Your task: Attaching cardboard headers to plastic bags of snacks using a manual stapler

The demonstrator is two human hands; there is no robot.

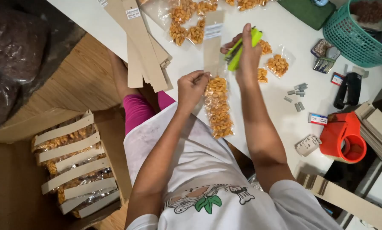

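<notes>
My left hand (pixel 192 86) pinches the top of a long clear bag of orange snacks (pixel 218 106), just below a tan cardboard header strip (pixel 212 42) that sticks up from it. My right hand (pixel 247 57) grips a lime-green stapler (pixel 240 49) at the strip's right edge. The bag hangs over the white table's (pixel 280 115) near edge. More filled snack bags (pixel 186 21) lie further back on the table, and small ones (pixel 278 65) sit right of my right hand.
A stack of tan cardboard strips (pixel 142 47) lies at the table's left. An open carton (pixel 78 164) on the floor holds several finished bags. Staple bars (pixel 297 91), a black stapler (pixel 348 89), an orange tape dispenser (pixel 344 138) and a teal basket (pixel 357 36) sit right.
</notes>
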